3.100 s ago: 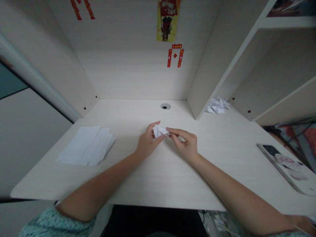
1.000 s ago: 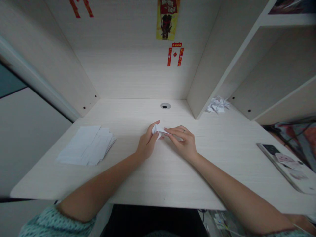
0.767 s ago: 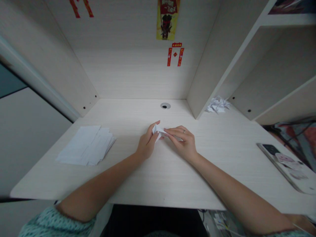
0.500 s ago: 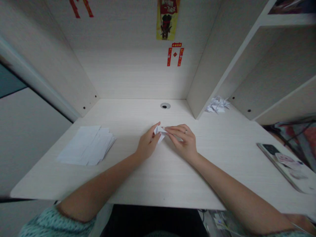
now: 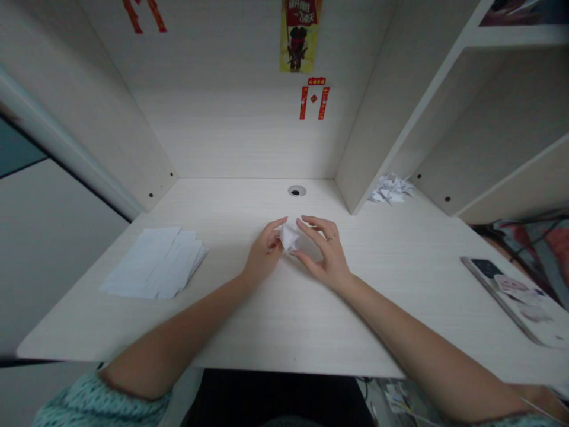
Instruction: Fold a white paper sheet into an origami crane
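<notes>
A small piece of folded white paper (image 5: 290, 236) is held just above the desk, at the middle of the view. My left hand (image 5: 263, 254) grips its left side, with the lower fingers curled and partly hidden. My right hand (image 5: 328, 252), wearing a ring, is curved round the right side. Its thumb touches near the paper's lower corner and its index fingertip is at the upper edge, with the other fingers raised behind. The exact folded shape is too small to make out.
On the left of the pale desk (image 5: 249, 332) lies a stack of white paper sheets (image 5: 155, 264). Behind the upright divider (image 5: 373, 107) is a heap of folded white papers (image 5: 391, 188). A phone (image 5: 515, 299) lies at the right. A cable hole (image 5: 297, 190) is at the back.
My right hand has gone from pinching the paper's right tip to spreading its thumb and fingers round that side. The paper has turned, showing a broader face. My left hand keeps its hold.
</notes>
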Demonstrator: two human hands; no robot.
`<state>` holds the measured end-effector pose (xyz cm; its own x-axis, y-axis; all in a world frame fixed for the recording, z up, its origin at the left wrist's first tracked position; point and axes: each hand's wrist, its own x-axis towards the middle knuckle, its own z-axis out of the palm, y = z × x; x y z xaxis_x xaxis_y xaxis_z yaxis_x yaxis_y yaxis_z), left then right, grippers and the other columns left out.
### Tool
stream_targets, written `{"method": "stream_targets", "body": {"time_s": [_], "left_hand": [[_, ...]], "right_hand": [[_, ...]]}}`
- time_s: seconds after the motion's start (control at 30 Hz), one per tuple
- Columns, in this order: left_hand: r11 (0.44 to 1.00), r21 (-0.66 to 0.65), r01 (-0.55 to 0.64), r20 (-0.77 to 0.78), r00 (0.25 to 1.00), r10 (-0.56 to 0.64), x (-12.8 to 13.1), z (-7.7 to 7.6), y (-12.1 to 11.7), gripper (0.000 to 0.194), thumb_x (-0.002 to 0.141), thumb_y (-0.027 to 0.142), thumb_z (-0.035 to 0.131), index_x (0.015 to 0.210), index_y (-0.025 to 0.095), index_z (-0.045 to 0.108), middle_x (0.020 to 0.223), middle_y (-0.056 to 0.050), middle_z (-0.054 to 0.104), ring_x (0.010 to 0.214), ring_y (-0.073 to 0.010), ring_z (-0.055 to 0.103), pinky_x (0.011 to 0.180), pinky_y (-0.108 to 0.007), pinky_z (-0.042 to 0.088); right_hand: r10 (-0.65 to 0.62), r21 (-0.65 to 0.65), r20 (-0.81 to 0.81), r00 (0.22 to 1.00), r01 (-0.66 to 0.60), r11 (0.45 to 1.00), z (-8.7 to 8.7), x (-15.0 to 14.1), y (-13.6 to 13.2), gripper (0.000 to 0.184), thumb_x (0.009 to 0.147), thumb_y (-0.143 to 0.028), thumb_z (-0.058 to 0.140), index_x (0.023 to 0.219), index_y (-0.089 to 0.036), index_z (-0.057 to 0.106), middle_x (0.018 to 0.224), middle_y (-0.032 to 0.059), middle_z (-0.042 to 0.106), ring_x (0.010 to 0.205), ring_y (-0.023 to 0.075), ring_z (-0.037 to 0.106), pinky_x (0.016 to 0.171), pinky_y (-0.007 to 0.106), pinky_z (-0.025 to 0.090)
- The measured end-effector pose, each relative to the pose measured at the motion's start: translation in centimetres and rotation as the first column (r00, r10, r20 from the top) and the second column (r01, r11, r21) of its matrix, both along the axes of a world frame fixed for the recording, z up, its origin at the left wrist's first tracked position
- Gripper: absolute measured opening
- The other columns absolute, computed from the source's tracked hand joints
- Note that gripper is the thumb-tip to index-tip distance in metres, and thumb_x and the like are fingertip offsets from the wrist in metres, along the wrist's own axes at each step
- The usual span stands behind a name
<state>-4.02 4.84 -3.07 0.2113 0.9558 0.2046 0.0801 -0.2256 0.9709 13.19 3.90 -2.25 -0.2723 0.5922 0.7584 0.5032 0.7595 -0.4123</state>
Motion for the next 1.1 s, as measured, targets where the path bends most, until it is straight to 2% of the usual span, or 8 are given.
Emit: {"method": "stream_targets", "body": {"time_s": [0.07,0.17,0.3,0.43,0.6,0.8,1.1], "left_hand": [[1.000,-0.010,0.027,0.066,0.997,-0.027,0.1,0.2,0.2,0.048,0.080,0.025,0.058,0.126,0.017,0.047,0.100,-0.008,0.065,0.086,-0.0154,0.062,0.076,-0.025,0.048],[1.000,-0.017,0.022,0.067,0.998,-0.021,0.0,0.4,0.3,0.049,0.076,0.026,0.062,0.123,0.016,0.051,0.108,-0.009,0.063,0.084,-0.0152,0.063,0.073,-0.024,0.049],[1.000,-0.015,-0.010,0.038,0.999,0.011,-0.2,0.4,0.4,0.049,0.076,0.028,0.061,0.123,0.018,0.054,0.110,-0.009,0.062,0.084,-0.0155,0.063,0.073,-0.025,0.049],[0.998,0.061,-0.033,-0.029,0.999,0.035,-0.4,0.3,0.4,0.046,0.076,0.025,0.062,0.122,0.019,0.056,0.108,-0.009,0.062,0.091,-0.0179,0.061,0.079,-0.029,0.049],[0.982,0.185,-0.040,-0.163,0.984,0.070,-0.4,0.2,0.3,0.047,0.077,0.020,0.059,0.124,0.023,0.056,0.105,-0.006,0.058,0.095,-0.0175,0.056,0.083,-0.029,0.047],[0.960,0.278,0.031,-0.344,0.936,0.070,-0.4,-0.1,0.1,0.051,0.083,0.016,0.048,0.133,0.026,0.045,0.107,-0.005,0.056,0.100,-0.0167,0.052,0.092,-0.030,0.041],[0.949,0.313,0.042,-0.375,0.923,0.083,-0.3,-0.4,0.2,0.054,0.083,0.016,0.049,0.136,0.026,0.041,0.112,-0.006,0.055,0.103,-0.0179,0.052,0.094,-0.033,0.041]], "right_hand": [[0.025,-0.120,-0.103,0.994,-0.037,0.992,-0.1,-0.1,0.1,0.055,0.084,-0.030,0.058,0.136,-0.028,0.041,0.124,0.0111,0.049,0.110,0.0247,0.049,0.090,0.043,0.046],[0.020,-0.280,-0.232,0.973,-0.086,0.956,-0.4,-0.2,0.5,0.040,0.087,-0.029,0.054,0.127,-0.030,0.052,0.111,0.0080,0.054,0.095,0.0187,0.056,0.081,0.036,0.050],[0.034,-0.360,-0.302,0.953,-0.147,0.921,-1.0,-0.3,1.1,0.028,0.083,-0.031,0.060,0.110,-0.027,0.066,0.099,0.0054,0.060,0.090,0.0172,0.057,0.082,0.034,0.048],[0.082,-0.436,-0.339,0.937,-0.234,0.869,-1.7,-0.4,1.4,0.019,0.080,-0.033,0.062,0.094,-0.023,0.071,0.091,0.0048,0.066,0.088,0.0175,0.060,0.081,0.032,0.047],[0.016,-0.556,-0.400,0.916,-0.256,0.791,-2.3,-0.7,1.5,0.023,0.074,-0.036,0.068,0.090,-0.021,0.071,0.083,0.0026,0.071,0.073,0.0162,0.062,0.072,0.029,0.049],[-0.075,-0.555,-0.436,0.897,-0.202,0.807,-2.1,-0.7,1.2,0.025,0.069,-0.038,0.072,0.084,-0.018,0.072,0.080,0.0046,0.072,0.068,0.0168,0.065,0.068,0.028,0.051],[-0.101,-0.529,-0.375,0.921,-0.123,0.840,-2.1,-0.6,1.1,0.022,0.075,-0.038,0.067,0.087,-0.021,0.074,0.083,0.0049,0.073,0.070,0.0192,0.068,0.067,0.031,0.055]]}}
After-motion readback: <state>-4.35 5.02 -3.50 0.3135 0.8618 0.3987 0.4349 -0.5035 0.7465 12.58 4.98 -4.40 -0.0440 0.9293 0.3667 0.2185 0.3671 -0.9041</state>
